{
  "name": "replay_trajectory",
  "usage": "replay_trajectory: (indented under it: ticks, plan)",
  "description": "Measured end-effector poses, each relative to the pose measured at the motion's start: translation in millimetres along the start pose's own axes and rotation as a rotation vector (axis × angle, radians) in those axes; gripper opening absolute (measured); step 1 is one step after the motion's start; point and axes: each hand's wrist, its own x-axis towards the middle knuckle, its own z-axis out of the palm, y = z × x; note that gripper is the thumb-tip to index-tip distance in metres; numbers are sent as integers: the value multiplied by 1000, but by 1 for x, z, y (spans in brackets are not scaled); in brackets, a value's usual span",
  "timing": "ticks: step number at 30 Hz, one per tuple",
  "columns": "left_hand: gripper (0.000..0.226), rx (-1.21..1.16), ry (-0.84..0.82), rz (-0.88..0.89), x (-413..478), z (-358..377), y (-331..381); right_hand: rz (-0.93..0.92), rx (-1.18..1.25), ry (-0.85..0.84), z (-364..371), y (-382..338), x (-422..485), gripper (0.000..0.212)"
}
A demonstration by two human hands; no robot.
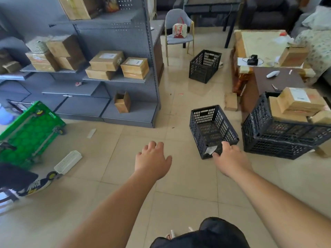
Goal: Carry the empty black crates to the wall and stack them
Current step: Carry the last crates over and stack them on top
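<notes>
- I am reaching both arms toward the near black crate [213, 129], which is sitting empty on the tiled floor [125, 176] at about 1 o'clock from my feet.
- Right hand [231, 160] is touching the crate's near short end; its fingers [226, 145] are curling over the rim beside a white label [210, 150]. I cannot tell whether the grip is fully closed.
- Left hand [152, 158] is hanging over bare floor, fingers spread and holding nothing; the crate lies at its 2 o'clock, well apart.
- The crate's long axis is running roughly from 6 to 12 o'clock, leaning slightly toward 11, so the far short end points away from me.
- Judgement: the right hand is the nearer one; the left must be travelling rightward to reach a long side or the far handle slot before a two-handed lift.
- A second empty crate [205, 66] is standing farther off at 12 o'clock.
- The big crates [268, 133] at 3 o'clock are holding cardboard boxes [299, 101], so I am leaving them.
</notes>
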Motion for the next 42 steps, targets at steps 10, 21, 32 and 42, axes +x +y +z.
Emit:
replay_trajectory:
  ticks: [10, 21, 32, 42]
  plan:
    - [57, 98, -3, 86, 202, -36, 36, 87, -48, -39, -39, -18, 198, 61]
    - [52, 84, -49, 64, 386, -90, 75, 126, 17, -112, -89, -39, 372, 70]
    - [58, 150, -189, 295, 607, -110, 106, 462, 179, -182, -87, -60, 505, 68]
    - [58, 311, -326, 635, 727, -99, 186, 843, 548, -159, -58, -54, 542, 60]
